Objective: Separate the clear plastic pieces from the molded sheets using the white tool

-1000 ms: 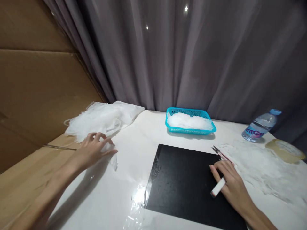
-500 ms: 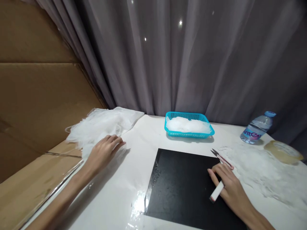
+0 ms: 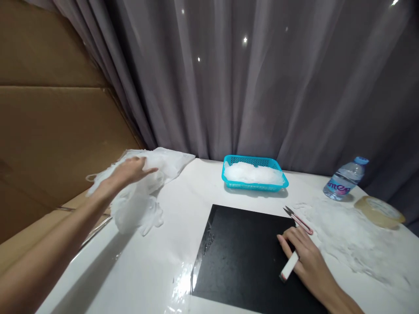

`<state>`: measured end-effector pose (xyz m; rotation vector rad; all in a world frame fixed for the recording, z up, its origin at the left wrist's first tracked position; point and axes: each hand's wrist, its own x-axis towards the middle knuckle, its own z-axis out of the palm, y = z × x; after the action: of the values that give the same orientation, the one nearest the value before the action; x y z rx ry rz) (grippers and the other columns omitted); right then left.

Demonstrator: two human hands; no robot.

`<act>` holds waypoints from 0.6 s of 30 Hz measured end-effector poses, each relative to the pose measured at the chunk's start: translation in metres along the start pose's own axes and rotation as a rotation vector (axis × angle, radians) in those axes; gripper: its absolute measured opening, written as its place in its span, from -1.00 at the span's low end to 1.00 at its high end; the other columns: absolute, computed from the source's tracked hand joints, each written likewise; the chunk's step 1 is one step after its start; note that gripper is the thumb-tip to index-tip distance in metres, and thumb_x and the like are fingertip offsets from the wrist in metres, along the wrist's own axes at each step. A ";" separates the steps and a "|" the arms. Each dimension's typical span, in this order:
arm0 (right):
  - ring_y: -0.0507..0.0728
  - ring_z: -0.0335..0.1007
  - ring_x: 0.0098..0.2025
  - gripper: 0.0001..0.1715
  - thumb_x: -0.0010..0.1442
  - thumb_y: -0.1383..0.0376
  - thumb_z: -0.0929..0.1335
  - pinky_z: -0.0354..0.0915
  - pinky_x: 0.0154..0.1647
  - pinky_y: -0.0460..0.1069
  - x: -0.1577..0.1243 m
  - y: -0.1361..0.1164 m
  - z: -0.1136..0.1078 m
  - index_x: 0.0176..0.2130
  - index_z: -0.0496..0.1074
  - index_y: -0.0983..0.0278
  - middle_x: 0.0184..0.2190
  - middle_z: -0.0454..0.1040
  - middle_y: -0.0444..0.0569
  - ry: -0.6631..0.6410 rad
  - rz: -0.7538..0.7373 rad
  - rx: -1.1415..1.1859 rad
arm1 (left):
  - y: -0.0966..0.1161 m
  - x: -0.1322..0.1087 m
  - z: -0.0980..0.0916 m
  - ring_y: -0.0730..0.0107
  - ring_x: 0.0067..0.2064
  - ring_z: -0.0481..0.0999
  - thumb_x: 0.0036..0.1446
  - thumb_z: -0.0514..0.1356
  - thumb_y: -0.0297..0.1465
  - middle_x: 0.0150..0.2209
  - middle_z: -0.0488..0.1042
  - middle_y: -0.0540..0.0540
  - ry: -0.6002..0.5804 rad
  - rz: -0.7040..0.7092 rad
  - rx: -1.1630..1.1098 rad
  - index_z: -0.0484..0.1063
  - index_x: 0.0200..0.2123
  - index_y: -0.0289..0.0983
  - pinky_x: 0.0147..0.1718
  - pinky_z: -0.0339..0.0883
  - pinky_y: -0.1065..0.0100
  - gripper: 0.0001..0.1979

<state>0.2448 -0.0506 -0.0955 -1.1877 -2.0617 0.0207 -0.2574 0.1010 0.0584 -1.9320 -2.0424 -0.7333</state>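
Note:
My left hand (image 3: 132, 170) is over a heap of thin, sheer white pieces (image 3: 173, 161) at the left back of the table, thumb held away from the fingers. Below its wrist, a filmy white piece (image 3: 131, 213) with wavy edges stands loosely bunched, touching the tabletop; nothing shows gripped between thumb and fingers. My right hand (image 3: 304, 257) rests at the right side of a black board (image 3: 242, 257). Its fingers are closed on a white stick (image 3: 290, 266) with a dark reddish end, whose kind I cannot make out. Small thread snips (image 3: 298, 220) lie just beyond the knuckles.
A blue plastic basket (image 3: 255, 187) with white, fluffy-looking material stands at the back. To the right are a water bottle (image 3: 345, 179), a roll of clear tape (image 3: 379, 211) and a spread of sheer white scraps (image 3: 356, 240). Cardboard (image 3: 55, 144) borders the left side.
My left hand has moved up and left over the white heap, and the filmy piece beneath it shows more fully. The right hand keeps the stick; the view has shifted slightly.

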 end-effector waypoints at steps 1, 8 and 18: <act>0.17 0.36 -0.33 -0.75 0.48 0.27 0.25 0.30 -0.30 0.08 0.000 0.001 0.000 -0.30 0.35 0.19 -0.37 0.41 -0.08 -0.001 -0.002 0.000 | 0.000 -0.003 0.004 0.06 -0.23 0.52 0.14 0.30 -0.04 -0.34 0.58 -0.17 -0.029 -0.020 0.030 0.48 -0.28 -0.31 -0.24 0.29 0.29 -0.59; 0.16 0.33 -0.32 -0.74 0.49 0.29 0.24 0.27 -0.30 0.08 -0.001 0.001 0.002 -0.30 0.32 0.19 -0.37 0.39 -0.07 -0.006 0.002 -0.006 | 0.029 -0.040 0.009 0.13 -0.38 0.49 0.38 0.07 -0.28 -0.34 0.61 -0.14 -0.004 -0.060 0.196 0.51 0.01 -0.26 -0.42 -0.04 0.36 -0.70; 0.15 0.30 -0.33 -0.74 0.48 0.31 0.25 0.24 -0.29 0.07 0.000 0.000 0.000 -0.31 0.32 0.20 -0.38 0.37 -0.10 -0.012 0.008 -0.015 | 0.098 -0.055 -0.013 0.18 -0.24 0.51 0.46 -0.01 -0.25 -0.15 0.61 -0.11 0.317 -0.029 0.074 0.41 0.15 -0.19 -0.34 0.13 0.35 -0.66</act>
<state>0.2450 -0.0502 -0.0951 -1.2078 -2.0703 0.0163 -0.1580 0.0478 0.0610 -1.6295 -1.8791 -0.8927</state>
